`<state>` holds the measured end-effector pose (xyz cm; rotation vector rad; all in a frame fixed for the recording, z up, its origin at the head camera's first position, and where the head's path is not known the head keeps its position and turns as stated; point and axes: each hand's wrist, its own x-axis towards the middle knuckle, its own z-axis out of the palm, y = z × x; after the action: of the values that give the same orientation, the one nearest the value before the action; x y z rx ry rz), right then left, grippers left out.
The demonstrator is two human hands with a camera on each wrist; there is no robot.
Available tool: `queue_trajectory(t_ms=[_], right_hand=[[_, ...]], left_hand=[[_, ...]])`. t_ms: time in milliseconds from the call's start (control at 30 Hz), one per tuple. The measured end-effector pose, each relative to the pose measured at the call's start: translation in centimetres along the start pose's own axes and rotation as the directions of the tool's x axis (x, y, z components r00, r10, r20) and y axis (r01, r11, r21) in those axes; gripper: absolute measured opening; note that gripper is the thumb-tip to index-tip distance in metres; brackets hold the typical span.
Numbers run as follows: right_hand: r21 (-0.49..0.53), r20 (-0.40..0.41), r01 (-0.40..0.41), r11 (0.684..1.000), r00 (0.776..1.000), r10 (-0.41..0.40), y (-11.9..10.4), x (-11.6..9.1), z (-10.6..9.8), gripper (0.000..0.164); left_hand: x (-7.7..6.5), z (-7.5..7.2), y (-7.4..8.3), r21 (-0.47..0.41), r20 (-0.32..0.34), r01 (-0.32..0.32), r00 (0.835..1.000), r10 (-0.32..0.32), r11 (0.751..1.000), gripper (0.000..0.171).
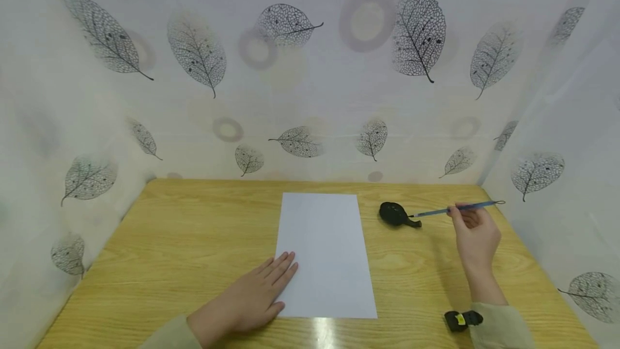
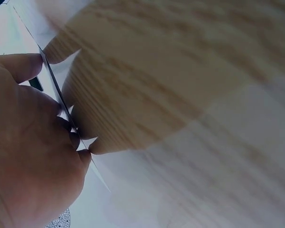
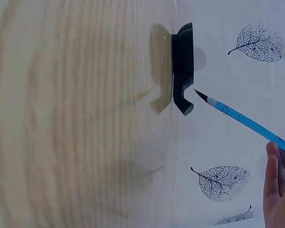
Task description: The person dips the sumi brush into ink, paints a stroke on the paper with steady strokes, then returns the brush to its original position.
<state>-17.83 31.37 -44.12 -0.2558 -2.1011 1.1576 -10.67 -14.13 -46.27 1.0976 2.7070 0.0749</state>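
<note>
My right hand (image 1: 477, 236) pinches a blue writing brush (image 1: 436, 212) by its handle, the brush lying nearly level with its tip pointing left. In the right wrist view the dark bristles (image 3: 201, 95) are close beside the spout of a black ink dish (image 3: 183, 61). On the table, that ink dish (image 1: 394, 214) sits right of a white sheet of paper (image 1: 323, 257). My left hand (image 1: 254, 295) rests flat at the sheet's lower left edge, fingers straight and fingertips on the paper. The left wrist view shows this hand (image 2: 38, 137) from the side.
A glossy wooden table (image 1: 203, 241) carries everything. Pale curtains with leaf prints (image 1: 310, 79) stand at the back and both sides. A black strap with a small device (image 1: 462, 319) is at the right wrist.
</note>
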Motion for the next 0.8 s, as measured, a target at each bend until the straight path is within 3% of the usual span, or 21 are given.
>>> queue_trajectory(t_ms=[367,667,800], right_hand=[[0.054,-0.030,-0.023,0.998,0.999,0.025,-0.8,0.2,-0.1,0.021],[0.175,-0.027,-0.029,0.984,0.999,0.034,-2.7,-0.2,0.7,0.019],[0.212,-0.032,-0.022,0.977,0.999,0.030,-3.7,-0.3,1.0,0.014]], left_hand=[[-0.3,0.1,-0.3,-0.002,-0.024,0.011,1.000,-0.011,1.000,0.073],[-0.3,0.3,-0.3,0.000,-0.065,-0.014,0.998,0.014,1.000,0.072],[-0.3,0.1,-0.2,0.025,-0.054,-0.005,0.999,0.007,1.000,0.072]])
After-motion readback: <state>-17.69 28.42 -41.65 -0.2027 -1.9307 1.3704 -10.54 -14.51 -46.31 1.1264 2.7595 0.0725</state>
